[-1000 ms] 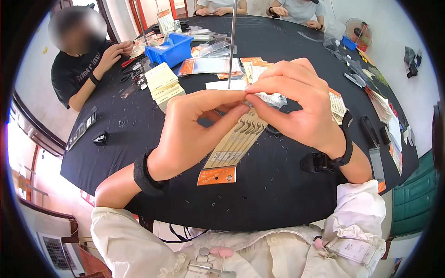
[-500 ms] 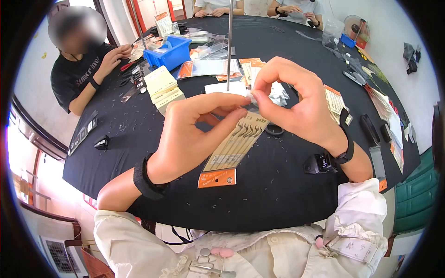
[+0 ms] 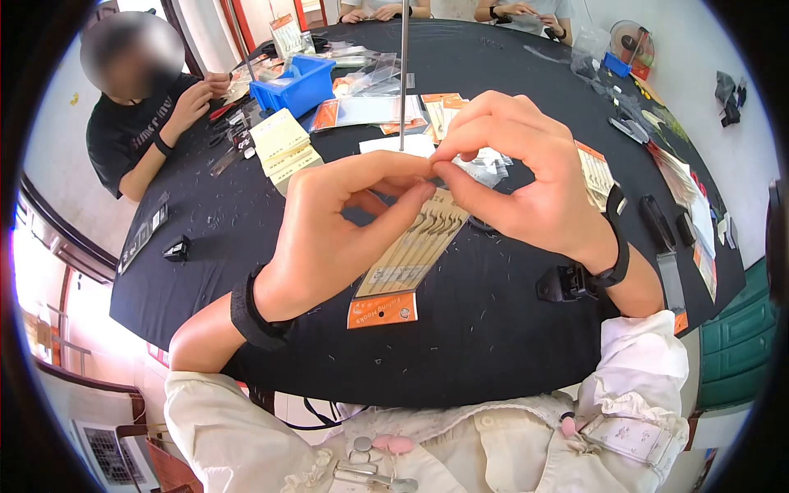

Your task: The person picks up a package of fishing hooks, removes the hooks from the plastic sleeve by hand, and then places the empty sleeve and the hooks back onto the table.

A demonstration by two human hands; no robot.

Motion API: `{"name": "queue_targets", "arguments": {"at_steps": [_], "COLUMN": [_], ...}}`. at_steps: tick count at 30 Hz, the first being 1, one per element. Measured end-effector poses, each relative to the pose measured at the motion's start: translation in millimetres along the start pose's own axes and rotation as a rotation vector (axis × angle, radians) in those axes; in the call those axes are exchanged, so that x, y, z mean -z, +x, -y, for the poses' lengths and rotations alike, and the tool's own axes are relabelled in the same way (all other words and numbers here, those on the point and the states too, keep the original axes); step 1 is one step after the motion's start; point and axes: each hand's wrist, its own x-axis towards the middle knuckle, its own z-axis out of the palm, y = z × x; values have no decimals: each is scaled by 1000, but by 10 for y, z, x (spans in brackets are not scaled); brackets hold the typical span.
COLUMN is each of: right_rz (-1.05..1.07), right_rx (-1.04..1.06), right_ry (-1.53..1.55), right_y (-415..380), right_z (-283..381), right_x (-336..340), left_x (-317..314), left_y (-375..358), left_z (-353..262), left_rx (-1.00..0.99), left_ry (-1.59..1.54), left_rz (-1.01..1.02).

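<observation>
1. Hook card point(image 3: 408, 251) flat on the black bench point(image 3: 509, 329) – long axis from orange label point(image 3: 382, 311) near the body up to the fingertips
2. Left hand point(image 3: 337, 234) and right hand point(image 3: 526, 181) meeting at the card's far end, both pinched shut on something tiny
3. Pinched item too small to identify; card's top edge hidden behind the fingers; left grip nearer the card

Small hand-assembly or packing workroom, not a home table. One large round table point(image 3: 493, 329) under black cloth, several people seated around it, each busy with their hands. Surface strewn with stock: fish-hook cards point(image 3: 408, 255) with orange labels, stacks of blank cards point(image 3: 282, 140), clear plastic sleeves point(image 3: 374, 78), a blue parts bin point(image 3: 300, 82), staplers point(image 3: 629, 129), offcut scraps. Small desk fan point(image 3: 631, 45) at far edge
</observation>
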Motion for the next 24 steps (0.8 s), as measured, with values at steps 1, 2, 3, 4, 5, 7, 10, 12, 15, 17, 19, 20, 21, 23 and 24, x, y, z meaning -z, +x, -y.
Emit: {"name": "queue_targets", "arguments": {"at_steps": [1,2,3,4,5,7,10,12,15,17,19,20,21,23,24], "right_rz": [3,3,-9,-21,-23,-51,-106,-135,-168,-203,-226,-247,-267,-272,-261], "right_rx": [3,2,-22,-45,-44,-80,-75,-113,-133,-236,-254,-278,-302,-309,-384], "right_ry": [4,4,22,36,31,33,26,65,78,121,127,137,146,124,192], "right_y": [-3,-8,-11,-11,-12,-13,-18,-18,-15,-21,-21,-17,-15,-30,-54], "right_z": [-1,6,13,18,27,35,-15,-43,-173,-256,-378,-444,-513,-642,-688], "right_x": [-1,-7,-12,-10,-7,-12,-30,-22,29,67,107,132,163,242,277], "left_x": [1,3,4,2,1,12,35,37,51,73,102,132,157,202,228], "left_y": [-2,-8,-10,-3,1,7,26,32,54,80,121,137,157,199,214], "left_z": [-3,-13,-26,-34,-32,-16,-4,3,32,73,135,163,201,287,329], "left_rx": [-5,-4,-2,-4,-8,12,43,54,67,71,73,80,83,113,121], "left_ry": [1,1,13,24,22,24,-22,-57,-124,-155,-313,-267,-266,-320,-293], "left_rz": [2,3,5,9,11,17,11,3,-29,-52,-107,-105,-103,-152,-152]}}
